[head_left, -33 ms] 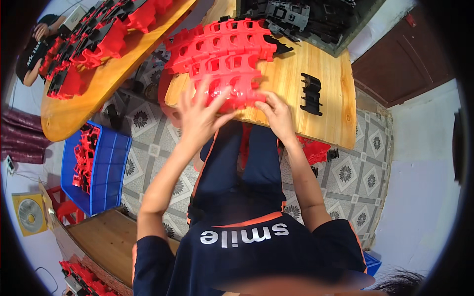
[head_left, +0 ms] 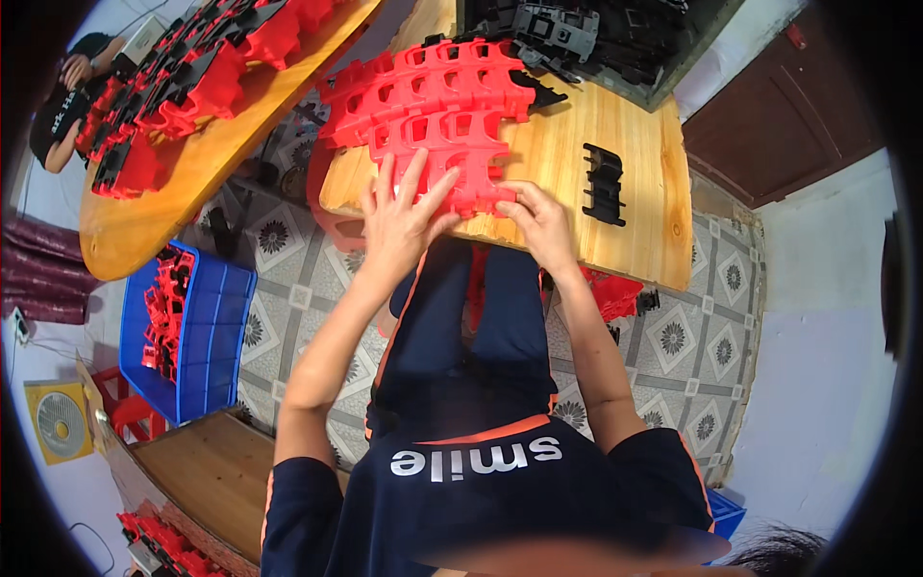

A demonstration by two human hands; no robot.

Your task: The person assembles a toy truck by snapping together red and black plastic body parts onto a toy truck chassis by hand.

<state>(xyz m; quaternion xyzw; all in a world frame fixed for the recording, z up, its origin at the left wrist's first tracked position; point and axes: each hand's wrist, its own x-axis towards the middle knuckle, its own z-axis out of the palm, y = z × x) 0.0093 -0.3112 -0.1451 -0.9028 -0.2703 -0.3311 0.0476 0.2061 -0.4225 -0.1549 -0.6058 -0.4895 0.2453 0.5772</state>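
Several red plastic frame pieces with square openings (head_left: 452,139) lie joined or close together in rows on the wooden table before me. My left hand (head_left: 399,226) rests with spread fingers on the left part of the nearest red piece. At that piece's right end, my right hand (head_left: 536,216) pinches the edge between thumb and fingers. My fingers hide part of its near side. A black slotted clip-like part (head_left: 605,185) lies apart on the table, to the right of my right hand. Another black part (head_left: 546,94) sticks out beyond the rows' far right end.
A dark bin of black and grey parts (head_left: 663,82) stands at the table's far right. On another wooden table (head_left: 125,231) at left are red and black assemblies (head_left: 216,82), with a person (head_left: 67,106) beyond. A blue crate (head_left: 216,327) holding red parts stands below.
My left hand, blurred and slightly raised before, has come down onto the red piece with its fingers spread. My right hand has hardly moved and stays at the edge.
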